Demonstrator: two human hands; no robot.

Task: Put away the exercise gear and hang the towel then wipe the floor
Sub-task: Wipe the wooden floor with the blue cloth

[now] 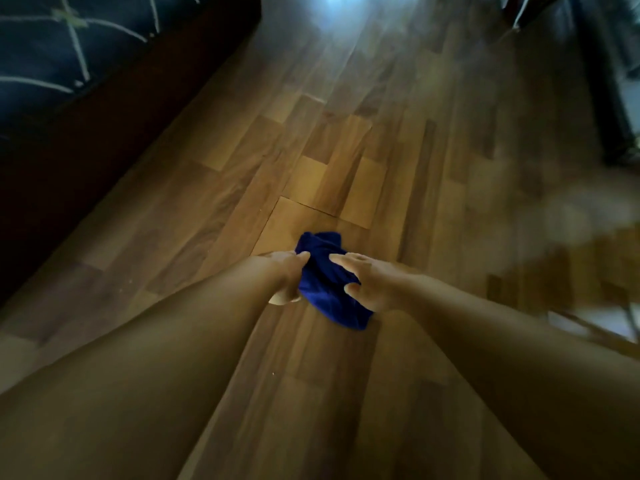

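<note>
Both the left hand [289,271] and right hand [372,284] clutch a bunched blue cloth [327,289] over glossy wood-plank floor [346,150].

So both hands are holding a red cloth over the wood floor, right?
Not quite: the cloth is dark blue, not red. The head view shows it bunched between the left hand and the right hand, over the wood floor.
</note>
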